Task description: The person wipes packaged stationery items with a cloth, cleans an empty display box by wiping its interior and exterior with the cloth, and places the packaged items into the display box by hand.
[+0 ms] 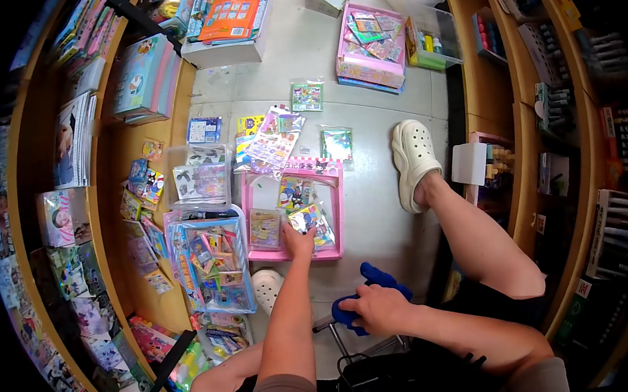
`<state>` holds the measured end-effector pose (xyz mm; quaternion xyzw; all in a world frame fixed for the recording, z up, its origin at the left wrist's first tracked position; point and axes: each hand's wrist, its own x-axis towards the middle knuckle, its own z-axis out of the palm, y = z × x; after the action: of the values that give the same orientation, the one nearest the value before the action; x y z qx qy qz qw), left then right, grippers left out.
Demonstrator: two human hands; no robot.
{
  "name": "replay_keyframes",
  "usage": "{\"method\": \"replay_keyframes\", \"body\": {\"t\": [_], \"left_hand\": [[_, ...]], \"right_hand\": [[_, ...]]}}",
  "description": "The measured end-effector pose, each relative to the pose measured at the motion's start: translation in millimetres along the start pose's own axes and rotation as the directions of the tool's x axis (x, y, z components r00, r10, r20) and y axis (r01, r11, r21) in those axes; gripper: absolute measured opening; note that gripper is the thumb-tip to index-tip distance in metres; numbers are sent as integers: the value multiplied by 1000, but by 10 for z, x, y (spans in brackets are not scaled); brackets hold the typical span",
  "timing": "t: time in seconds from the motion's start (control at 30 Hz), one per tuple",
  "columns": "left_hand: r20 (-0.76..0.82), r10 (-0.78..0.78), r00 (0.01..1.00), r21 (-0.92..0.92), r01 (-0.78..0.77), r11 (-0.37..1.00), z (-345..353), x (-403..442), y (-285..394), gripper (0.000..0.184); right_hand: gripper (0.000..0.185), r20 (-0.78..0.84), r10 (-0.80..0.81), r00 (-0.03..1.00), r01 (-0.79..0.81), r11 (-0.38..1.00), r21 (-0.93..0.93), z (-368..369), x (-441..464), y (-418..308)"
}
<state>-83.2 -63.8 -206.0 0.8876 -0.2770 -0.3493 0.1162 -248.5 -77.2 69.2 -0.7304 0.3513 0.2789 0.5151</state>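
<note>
My left hand (pixel 299 241) reaches into a shallow pink box (pixel 341 216) on the floor. Its fingers are closed at the lower edge of a small colourful cartoon packet (pixel 313 221). Beside it in the box lie a clear-wrapped packet (pixel 264 228) and another cartoon packet (pixel 295 191). Near the stool, my right hand (pixel 374 310) is wrapped round a crumpled blue cloth (pixel 381 274), with part of the cloth hidden under the palm.
Left of the pink box stand a clear plastic box (pixel 200 178) and a blue-edged tray (pixel 246 273) of small packets. Loose packets (pixel 273 137) lie beyond it. A pink carton (pixel 371 72) stands farther off. Wooden shelves (pixel 480 75) line both sides; my clog (pixel 415 163) is at right.
</note>
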Motion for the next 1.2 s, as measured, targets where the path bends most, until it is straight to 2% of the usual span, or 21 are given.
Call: {"method": "replay_keyframes", "body": {"t": [0.07,0.13,0.2,0.27,0.3,0.33,0.37,0.4,0.43,0.5,0.53,0.63,0.73,0.8,0.83,0.9,0.93,1.03,1.07,1.17,1.2], "left_hand": [[-8,65,998,-89,-65,994,-2,20,-159,53],[149,51,988,-387,10,922,-62,-49,-265,47],[243,26,970,-637,139,758,-160,-247,-239,42],[422,61,904,-786,332,522,-372,-585,-113,46],[411,90,907,-810,318,492,-409,-747,-44,49],[439,210,874,-873,360,328,-496,-933,46,47],[447,285,848,-885,374,276,-570,-1126,142,45],[533,337,776,-846,473,248,-677,-1308,234,43],[557,364,747,-825,547,140,-845,-1500,406,44],[591,432,681,-730,679,-72,-1093,-1807,725,46],[571,448,687,-732,674,-101,-1081,-1841,707,43],[544,331,771,-839,502,208,-1104,-1969,603,43],[506,330,797,-861,488,142,-1189,-2024,374,40],[454,291,842,-889,451,81,-1407,-2119,427,40],[457,283,843,-887,453,83,-1495,-2118,435,40],[463,262,847,-885,459,80,-1660,-2114,412,39],[442,274,854,-896,403,187,-1701,-2091,408,40],[261,231,937,-906,156,393,-1525,-1933,360,38],[173,202,964,-895,69,440,-1476,-1886,334,43],[83,179,980,-958,29,284,-1555,-2079,696,44],[128,96,987,-960,99,261,-1579,-2099,767,43]], "right_hand": [[40,-16,4,1000,-4,1000,-2,19,18,13],[42,-40,5,999,-5,1000,4,52,58,50],[44,-170,79,982,-65,994,86,74,96,78],[46,-311,165,936,-111,977,184,107,168,112],[46,-387,217,896,-130,962,239,113,204,133],[47,-466,256,847,-108,941,321,94,216,128],[48,-532,279,799,-78,926,369,95,254,153],[48,-572,268,775,-57,931,359,91,260,147],[48,-611,257,749,-35,936,350,96,252,127],[46,-678,130,723,39,973,228,131,212,93],[45,-691,102,715,52,979,199,137,185,71],[44,-723,116,681,49,978,203,61,154,44],[43,-729,257,634,8,941,338,2,225,100],[39,-640,363,678,59,840,540,26,410,205],[37,-590,413,694,76,772,631,39,502,257],[37,-461,365,809,277,456,846,159,727,340],[33,-338,204,919,285,249,926,61,568,220],[29,-164,-20,986,165,89,982,-84,308,-71],[30,-214,-52,975,218,90,972,-64,350,-82],[31,-230,-122,966,250,192,949,-48,323,-137],[33,-227,-90,970,244,306,920,-12,277,-185]]}}
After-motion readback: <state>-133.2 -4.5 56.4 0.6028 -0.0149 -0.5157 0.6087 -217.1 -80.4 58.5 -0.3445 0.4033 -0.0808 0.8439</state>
